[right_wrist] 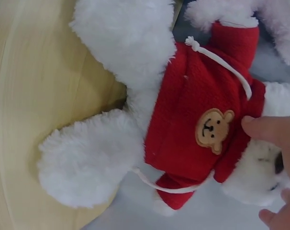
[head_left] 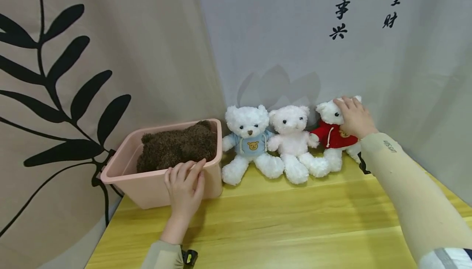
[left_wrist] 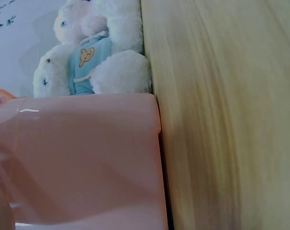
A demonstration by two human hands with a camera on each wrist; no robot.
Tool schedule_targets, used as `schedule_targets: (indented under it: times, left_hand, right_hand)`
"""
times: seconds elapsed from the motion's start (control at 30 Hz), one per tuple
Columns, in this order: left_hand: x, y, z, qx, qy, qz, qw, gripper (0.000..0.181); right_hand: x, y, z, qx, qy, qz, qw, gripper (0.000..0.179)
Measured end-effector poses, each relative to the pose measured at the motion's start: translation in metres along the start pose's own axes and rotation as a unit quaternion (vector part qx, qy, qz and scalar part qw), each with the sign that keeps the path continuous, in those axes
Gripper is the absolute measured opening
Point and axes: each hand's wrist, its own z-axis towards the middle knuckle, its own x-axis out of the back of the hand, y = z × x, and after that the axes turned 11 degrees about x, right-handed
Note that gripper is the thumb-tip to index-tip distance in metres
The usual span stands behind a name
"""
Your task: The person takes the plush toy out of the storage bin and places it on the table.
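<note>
At the right end of a row of plush bears, my right hand point(head_left: 356, 118) grips the head of a white teddy bear in a red hoodie point(head_left: 329, 136). The right wrist view shows my thumb point(right_wrist: 274, 130) at the hoodie's point(right_wrist: 183, 115) neckline, beside the bear's partly covered face. My left hand point(head_left: 186, 185) rests against the front of a pink plastic bin point(head_left: 156, 189), its fairly straight fingers reaching the rim. Inside the bin lies a brown fluffy plush point(head_left: 177, 148); its face is not visible.
Between the bin and my right hand sit a white bear in a blue hoodie point(head_left: 252, 144) and a pale pink bear point(head_left: 293, 137). The wooden table point(head_left: 265, 224) extends in front. Behind hangs a curtain point(head_left: 273, 27) with dark lettering and leaf prints.
</note>
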Motion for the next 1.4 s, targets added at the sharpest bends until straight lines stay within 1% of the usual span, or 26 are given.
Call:
schedule_targets:
  times: [0.23,0.37,0.53,0.73,0.8,0.87,0.97,1.07,1.13,1.3,1.33,1.4]
  left_hand:
    - [0.003,-0.005,-0.001,0.003,0.002,0.004,1.0000,0.032]
    - [0.004,-0.006,-0.001,0.005,0.000,0.006,1.0000,0.031]
    - [0.005,-0.007,0.000,0.006,-0.006,0.004,1.0000,0.031]
    - [0.002,-0.006,0.003,0.002,-0.017,0.000,0.9999,0.031]
    - [0.001,-0.005,0.004,0.002,-0.019,0.000,0.9998,0.031]
    - [0.000,-0.005,0.004,0.003,-0.018,0.000,0.9998,0.031]
    - [0.000,-0.004,0.003,0.004,-0.016,0.002,0.9999,0.031]
    - [0.001,-0.004,0.001,0.007,-0.019,0.006,0.9998,0.030]
    - [0.002,-0.003,0.001,0.009,-0.021,0.006,0.9997,0.030]
    - [0.004,-0.001,0.000,0.008,-0.019,0.009,0.9997,0.031]
    - [0.005,-0.001,-0.001,0.007,-0.018,0.011,0.9997,0.031]
    - [0.005,-0.001,-0.002,0.006,-0.018,0.014,0.9997,0.031]
  right_hand:
    - [0.014,-0.021,0.012,0.029,-0.038,-0.022,0.9986,0.088]
    - [0.022,-0.042,0.024,0.054,-0.039,-0.012,0.9977,0.086]
    - [0.026,-0.080,0.041,0.095,-0.029,0.013,0.9950,0.082]
    - [0.023,-0.140,0.063,0.158,-0.032,0.031,0.9864,0.082]
    - [0.021,-0.163,0.071,0.180,-0.034,0.051,0.9818,0.081]
    - [0.020,-0.187,0.078,0.199,-0.041,0.081,0.9757,0.079]
    - [0.018,-0.223,0.088,0.226,-0.052,0.125,0.9646,0.077]
    - [0.015,-0.256,0.095,0.254,-0.066,0.152,0.9528,0.076]
    - [0.013,-0.276,0.099,0.276,-0.077,0.161,0.9444,0.076]
    - [0.009,-0.316,0.109,0.318,-0.129,0.173,0.9230,0.074]
    - [0.007,-0.322,0.111,0.323,-0.139,0.170,0.9207,0.074]
    - [0.004,-0.332,0.115,0.324,-0.157,0.157,0.9195,0.073]
